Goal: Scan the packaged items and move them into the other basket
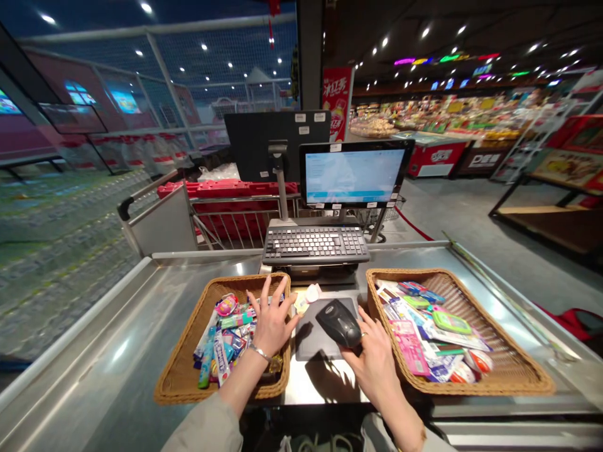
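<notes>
Head view, nearest first: pale sleeves point(200, 427) enter at the bottom edge, which cuts off the forearms. The left hand point(272, 323) is open, its fingers spread and palm down at the inner side of the left basket, with nothing visibly in its hold; a bracelet point(259, 353) circles the wrist. The right hand point(377, 358) curls over the rear of a handheld scanner point(340, 322), which sits on a dark pad point(313, 339) between two wicker baskets. Fingers wrapped across the scanner's back like this make a steady hold and leave its nose clear. The left basket point(188, 376) holds sweets point(226, 333); the right basket point(513, 370) holds flat packets point(409, 345) and capsule eggs point(464, 370). A small pale packet point(308, 295) lies just beyond the pad. The hands hide the scanner's underside and some basket contents, and most labels are too small to read. Beyond, on the steel counter point(122, 326), sits a keyboard point(315, 245), with a monitor point(353, 172) above it. Netting point(155, 69) rises at upper left, and store shelves point(447, 113) fill the upper right.
</notes>
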`<state>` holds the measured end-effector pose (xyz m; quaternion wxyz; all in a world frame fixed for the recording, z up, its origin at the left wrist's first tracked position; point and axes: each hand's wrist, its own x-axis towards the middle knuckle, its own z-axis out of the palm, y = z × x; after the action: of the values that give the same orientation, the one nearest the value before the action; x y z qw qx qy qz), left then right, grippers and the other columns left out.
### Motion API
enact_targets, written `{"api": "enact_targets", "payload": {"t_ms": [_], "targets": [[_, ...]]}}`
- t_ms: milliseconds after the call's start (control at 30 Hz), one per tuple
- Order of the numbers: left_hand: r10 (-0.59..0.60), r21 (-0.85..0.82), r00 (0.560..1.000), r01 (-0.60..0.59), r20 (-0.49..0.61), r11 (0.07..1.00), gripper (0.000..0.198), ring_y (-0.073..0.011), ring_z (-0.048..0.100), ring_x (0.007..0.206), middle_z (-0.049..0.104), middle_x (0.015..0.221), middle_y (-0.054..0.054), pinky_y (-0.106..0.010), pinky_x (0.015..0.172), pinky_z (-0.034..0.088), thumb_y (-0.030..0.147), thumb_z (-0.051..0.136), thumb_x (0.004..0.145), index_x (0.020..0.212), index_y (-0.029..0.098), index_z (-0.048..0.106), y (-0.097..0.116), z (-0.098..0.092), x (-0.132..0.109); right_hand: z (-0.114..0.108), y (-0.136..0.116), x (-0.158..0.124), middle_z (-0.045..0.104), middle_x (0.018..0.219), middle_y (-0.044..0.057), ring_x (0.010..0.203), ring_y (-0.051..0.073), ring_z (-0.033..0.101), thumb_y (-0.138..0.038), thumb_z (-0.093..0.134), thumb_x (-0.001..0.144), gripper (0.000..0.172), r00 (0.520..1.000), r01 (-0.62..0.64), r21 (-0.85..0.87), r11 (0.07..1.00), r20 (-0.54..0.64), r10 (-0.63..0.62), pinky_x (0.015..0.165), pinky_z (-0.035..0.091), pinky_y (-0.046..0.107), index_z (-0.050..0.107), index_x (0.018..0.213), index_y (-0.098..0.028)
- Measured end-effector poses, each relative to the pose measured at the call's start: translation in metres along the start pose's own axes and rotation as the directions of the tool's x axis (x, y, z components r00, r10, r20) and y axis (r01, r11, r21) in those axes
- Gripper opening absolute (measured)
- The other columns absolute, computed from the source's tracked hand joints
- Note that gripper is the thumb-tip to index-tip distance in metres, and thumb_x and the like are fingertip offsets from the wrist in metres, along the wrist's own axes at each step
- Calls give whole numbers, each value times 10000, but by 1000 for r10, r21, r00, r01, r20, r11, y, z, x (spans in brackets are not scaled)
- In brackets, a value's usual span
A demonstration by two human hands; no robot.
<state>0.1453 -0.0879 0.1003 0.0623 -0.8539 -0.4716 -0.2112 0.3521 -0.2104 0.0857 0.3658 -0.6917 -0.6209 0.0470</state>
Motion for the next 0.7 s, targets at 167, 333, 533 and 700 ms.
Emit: {"api": "enact_targets", "payload": {"t_ms": [167, 333, 533, 700], "targets": [[0, 5, 1000, 0, 14, 1000, 341, -403, 99, 1484, 352, 1563, -53, -786, 1090, 32, 373, 647, 842, 1176, 302, 656, 4, 1, 1, -1, -1, -4, 661, 1230, 113, 1346, 315, 449, -225, 563, 798, 259, 1000, 7, 6, 1000, 13, -7, 1096, 311, 586, 671, 1033, -204], [21, 3, 1000, -21, 4, 1000, 320, -395, 76, 1489, 332, 1573, -41, -786, 1090, 9, 379, 625, 856, 1164, 299, 655, 4, 2, 1, -2, 0, -5, 666, 1222, 111, 1338, 316, 461, -246, 567, 815, 245, 1000, 12, -1, 1000, 20, -12, 1098, 307, 594, 671, 1032, -199], [21, -3, 1000, -21, -3, 1000, 304, -390, 93, 1488, 338, 1570, -34, -786, 1090, 17, 364, 620, 862, 1156, 298, 660, 5, 0, 3, -4, -3, -4, 672, 1208, 111, 1333, 313, 469, -241, 558, 823, 265, 999, 9, 8, 1000, 33, -9, 1098, 310, 588, 668, 1060, -200], [18, -16, 1000, -18, 2, 1000, 306, -396, 88, 1488, 336, 1570, -38, -796, 1081, 18, 354, 627, 858, 1157, 298, 662, 6, -1, 4, -3, -4, -5, 673, 1210, 113, 1327, 311, 476, -241, 555, 822, 264, 1000, 10, 13, 1000, 21, -10, 1099, 309, 586, 672, 1056, -202]]}}
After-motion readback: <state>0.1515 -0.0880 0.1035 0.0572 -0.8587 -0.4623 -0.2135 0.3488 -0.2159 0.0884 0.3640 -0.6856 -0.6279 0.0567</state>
